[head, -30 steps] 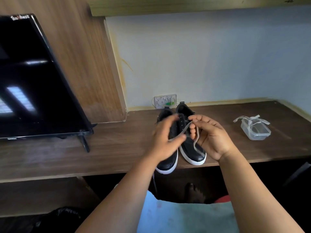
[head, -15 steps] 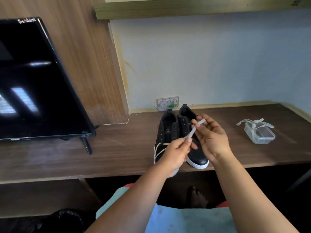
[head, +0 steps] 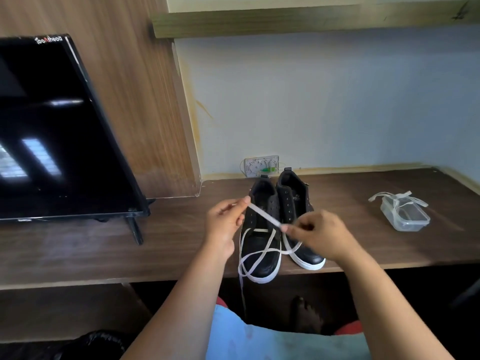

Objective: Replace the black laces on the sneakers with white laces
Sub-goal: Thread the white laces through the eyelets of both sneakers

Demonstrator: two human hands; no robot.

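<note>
White lace [head: 265, 216], flat and limp, stretched taut between both hands above the sneakers [head: 280, 219]. Left hand [head: 224, 220] pinches one end; right hand [head: 315, 231] pinches further along. Slack loops over the left sneaker's toe, one strand dangling off the counter [head: 168, 245] edge in front of the sneakers. Bottom eyelets look threaded. Light, floppy stuff, likely to twist; best held near the stiff tip for feeding eyelets. Another lace on a plastic box [head: 405, 215], well right of the sneakers.

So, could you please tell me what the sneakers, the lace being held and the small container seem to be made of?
Sneakers: black, likely leather or synthetic; the toes shine, and the white soles look like rubber. White lace: flat woven fabric, matte and limp. Container: clear plastic, see-through with glossy edges.
</note>
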